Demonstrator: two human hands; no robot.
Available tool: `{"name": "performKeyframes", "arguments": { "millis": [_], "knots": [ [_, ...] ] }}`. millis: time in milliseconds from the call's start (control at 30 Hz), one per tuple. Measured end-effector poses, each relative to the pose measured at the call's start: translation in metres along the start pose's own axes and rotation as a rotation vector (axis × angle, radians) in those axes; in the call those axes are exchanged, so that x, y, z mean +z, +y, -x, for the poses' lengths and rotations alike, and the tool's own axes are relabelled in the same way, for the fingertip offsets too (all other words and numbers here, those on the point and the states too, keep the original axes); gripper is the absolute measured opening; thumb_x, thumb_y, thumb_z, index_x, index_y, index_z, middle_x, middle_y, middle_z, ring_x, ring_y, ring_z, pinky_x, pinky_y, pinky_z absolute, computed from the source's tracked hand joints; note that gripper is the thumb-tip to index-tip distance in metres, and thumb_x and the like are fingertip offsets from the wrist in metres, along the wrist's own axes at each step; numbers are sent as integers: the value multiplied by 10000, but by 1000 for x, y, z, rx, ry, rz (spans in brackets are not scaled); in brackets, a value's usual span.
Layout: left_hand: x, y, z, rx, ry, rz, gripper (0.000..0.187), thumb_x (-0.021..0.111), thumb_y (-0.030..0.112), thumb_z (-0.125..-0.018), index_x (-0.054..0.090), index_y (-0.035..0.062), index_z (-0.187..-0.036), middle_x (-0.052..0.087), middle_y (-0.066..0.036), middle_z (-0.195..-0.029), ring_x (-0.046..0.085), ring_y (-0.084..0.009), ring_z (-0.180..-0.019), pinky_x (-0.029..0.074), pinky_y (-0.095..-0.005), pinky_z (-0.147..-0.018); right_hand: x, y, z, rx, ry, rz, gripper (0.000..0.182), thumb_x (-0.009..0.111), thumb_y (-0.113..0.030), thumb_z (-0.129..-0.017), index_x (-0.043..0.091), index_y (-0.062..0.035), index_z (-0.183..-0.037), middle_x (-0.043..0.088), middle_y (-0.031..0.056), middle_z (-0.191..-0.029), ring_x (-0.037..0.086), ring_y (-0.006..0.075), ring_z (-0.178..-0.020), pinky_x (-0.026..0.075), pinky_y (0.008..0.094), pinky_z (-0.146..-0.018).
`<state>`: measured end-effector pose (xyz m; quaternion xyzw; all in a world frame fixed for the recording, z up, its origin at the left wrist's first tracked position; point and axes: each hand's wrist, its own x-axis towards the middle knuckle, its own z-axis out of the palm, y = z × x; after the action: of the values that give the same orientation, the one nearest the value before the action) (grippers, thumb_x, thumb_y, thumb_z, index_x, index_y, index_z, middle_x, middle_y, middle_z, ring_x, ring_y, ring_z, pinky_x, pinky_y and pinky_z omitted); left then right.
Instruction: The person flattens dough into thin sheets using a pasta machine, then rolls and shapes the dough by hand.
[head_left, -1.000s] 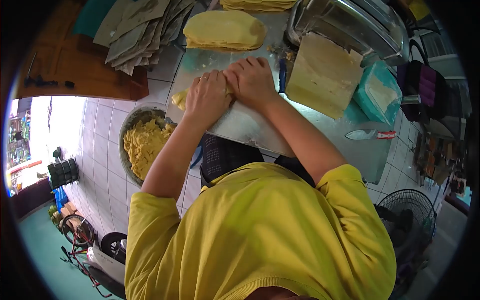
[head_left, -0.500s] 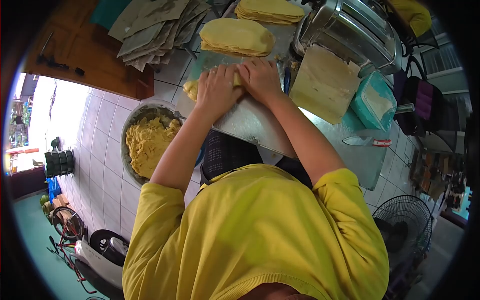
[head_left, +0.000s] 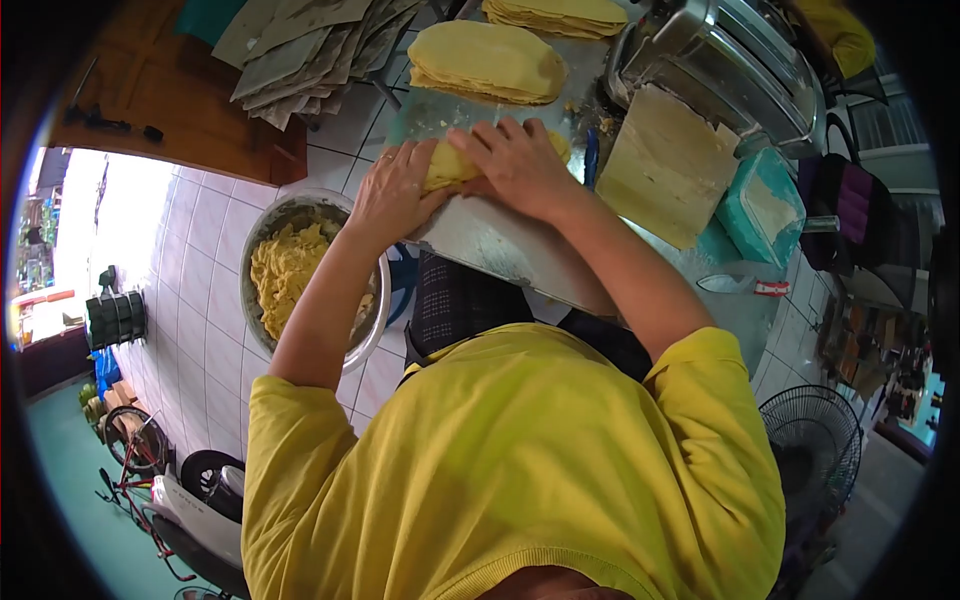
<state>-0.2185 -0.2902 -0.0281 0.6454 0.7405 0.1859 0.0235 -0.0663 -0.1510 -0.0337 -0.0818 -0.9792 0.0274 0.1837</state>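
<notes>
A lump of yellow dough (head_left: 447, 168) lies on the metal work surface (head_left: 490, 237), partly covered by my hands. My left hand (head_left: 396, 190) curls around its left end. Over its right part is my right hand (head_left: 515, 168), fingers bent down onto it, with a bit of dough showing past the fingers. Just beyond the hands sits a stack of flat yellow dough sheets (head_left: 487, 62). To the left, a metal bowl (head_left: 378, 330) holds a big mass of rough yellow dough (head_left: 285, 275).
A second stack of sheets (head_left: 555, 15) lies behind. At right are a metal roller machine (head_left: 715, 70), a stained board (head_left: 665, 170), a teal container of flour (head_left: 762, 208) and a knife (head_left: 742, 286). Worn flat sheets (head_left: 310, 55) are piled at upper left.
My hands have spread apart, the left one moving left and toward me. Dough now shows between them and past the right hand, rather than beyond the left. The view has shifted slightly.
</notes>
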Motion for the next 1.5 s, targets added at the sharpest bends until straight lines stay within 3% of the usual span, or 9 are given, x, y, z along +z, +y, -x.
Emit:
{"name": "performKeyframes", "arguments": {
  "millis": [267,433,533,733,867,1133,1267,1333,1500],
  "knots": [
    [9,1,-7,-153,55,-28,555,672,248,-765,436,71,-1235,557,-168,-1087,552,-368,-956,434,-426,-857,12,9,-18,40,-96,-10,478,673,-270,-768,460,-158,-1181,542,48,-1041,544,268,-969,425,413,-793],
    [5,15,15,-83,279,18,702,713,261,-724,381,48,-1305,513,-161,-1156,491,-347,-1069,404,-430,-905,-5,-8,6,-21,187,-43,530,677,-278,-763,433,-147,-1215,530,42,-1072,528,269,-1006,404,422,-826],
    [1,8,33,-134,309,90,751,718,282,-724,354,41,-1335,485,-169,-1195,455,-341,-1113,366,-443,-944,-6,-7,12,-30,143,-24,540,684,-285,-756,441,-145,-1217,531,53,-1104,532,269,-1000,391,424,-846],
    [10,-12,38,-261,217,145,573,667,216,-764,434,23,-1251,548,-188,-1107,499,-357,-1048,378,-425,-926,10,8,-15,32,-107,-8,534,690,-269,-744,459,-115,-1201,568,79,-1061,545,280,-994,428,411,-810],
    [16,-15,34,-335,244,224,449,615,134,-774,478,18,-1185,571,-196,-1073,508,-357,-1044,382,-413,-922,11,8,-17,29,-44,-21,462,656,-256,-767,462,-85,-1150,603,93,-979,571,282,-941,430,425,-817],
    [8,-2,52,-528,323,647,381,629,66,-789,523,3,-1150,609,-140,-1043,585,-233,-1013,443,-322,-882,-9,-19,-5,32,93,-21,670,722,-290,-721,421,-130,-1297,450,95,-1264,411,256,-1186,311,503,-965],
    [11,-5,63,-528,303,799,356,622,72,-819,524,4,-1155,627,-136,-1031,609,-211,-977,474,-302,-826,-5,-41,-31,-154,125,-55,586,689,-315,-752,451,-119,-1250,504,89,-1160,474,284,-1105,357,503,-899],
    [9,-4,66,-533,311,830,353,617,75,-826,527,1,-1160,633,-131,-1028,612,-203,-975,478,-298,-825,8,-47,-43,-163,-98,-15,548,701,-285,-741,477,-117,-1213,545,85,-1108,521,273,-1049,366,496,-891],
    [2,3,75,-486,351,910,595,638,86,-824,345,22,-1337,497,-137,-1273,512,-189,-1136,404,-325,-961,9,-38,-59,-79,13,-241,473,708,-207,-737,485,-92,-1138,578,83,-1031,559,256,-979,396,441,-868]
  ]
}}
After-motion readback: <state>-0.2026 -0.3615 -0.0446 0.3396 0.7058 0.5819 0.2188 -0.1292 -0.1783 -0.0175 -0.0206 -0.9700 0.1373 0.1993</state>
